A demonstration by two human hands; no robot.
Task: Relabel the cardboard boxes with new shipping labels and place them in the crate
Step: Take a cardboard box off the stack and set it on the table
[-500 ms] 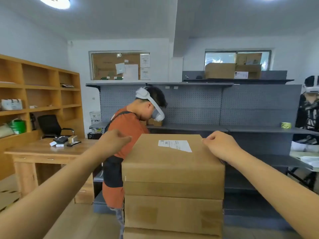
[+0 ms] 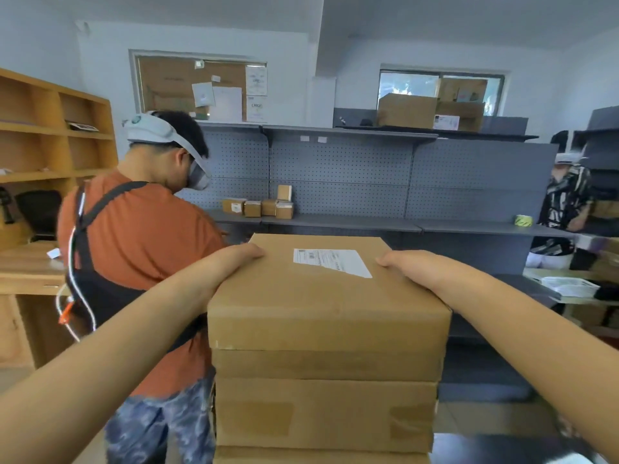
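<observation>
Cardboard top box (image 2: 321, 296): both hands, left (image 2: 234, 257) and right (image 2: 407, 266), grip its far corners; fingertips hidden.

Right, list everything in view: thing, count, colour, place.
Stacked cardboard boxes: at least three, brown, centre foreground.
Shipping label: one, white, on top box.
Small boxes: five, brown, grey shelf.
Large boxes: about three, brown, top shelf.
Tape roll: one, yellow-green, shelf right.
Pegboard shelving: grey, back wall.
Wooden shelving: left.
Person: orange shirt, headset, left.
Second person: patterned shirt, right.
Left hand: grip at top box's far left edge.
Right hand: grip at far right edge.
</observation>
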